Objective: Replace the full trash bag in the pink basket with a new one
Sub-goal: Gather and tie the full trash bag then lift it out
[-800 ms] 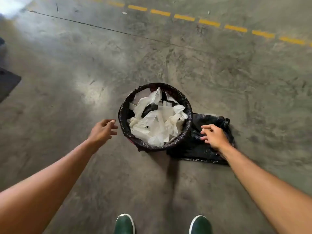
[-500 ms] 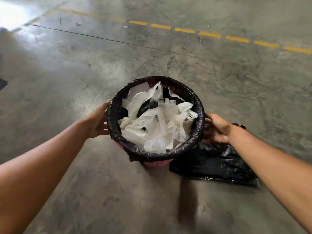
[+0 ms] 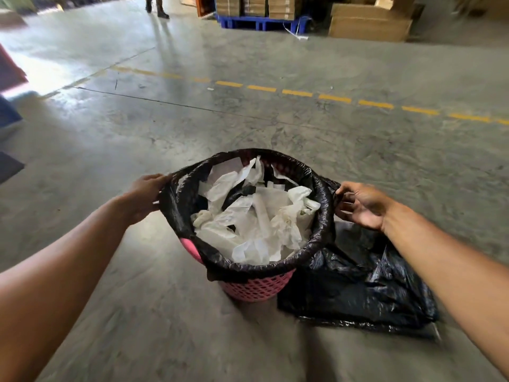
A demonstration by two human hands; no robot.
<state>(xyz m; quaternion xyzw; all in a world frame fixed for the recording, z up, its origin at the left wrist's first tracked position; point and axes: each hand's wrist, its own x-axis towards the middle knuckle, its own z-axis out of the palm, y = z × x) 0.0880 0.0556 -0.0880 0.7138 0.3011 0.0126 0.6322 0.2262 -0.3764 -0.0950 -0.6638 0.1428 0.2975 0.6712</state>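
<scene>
A grey concrete floor [image 3: 275,133] spreads far beyond both hands, crossed past them by a dashed yellow line [image 3: 334,98], with stacked cardboard boxes [image 3: 369,22] and a blue pallet [image 3: 261,23] well beyond that at the far edge. Under the right forearm and just below the right hand, a crumpled black new bag [image 3: 358,285] lies flat on the floor, touching the side of the basket. Between the two hands stands the pink basket [image 3: 256,288], upright, its lattice wall showing only at the near side below the liner. The full trash bag [image 3: 248,267], black and glossy, lines the basket and folds over its rim; on the side by the left hand the fold is pulled up and off the rim, baring a patch of pink there. Inside the bag, midway between the hands, crumpled white paper [image 3: 259,221] fills it almost to the rim. The left hand [image 3: 144,197] is closed on the lifted edge of the bag at the basket's left side, thumb on top. The right hand [image 3: 363,205] pinches a tuft of the bag's edge at the right side with thumb and forefinger, its other fingers loosely curled and spread below.
</scene>
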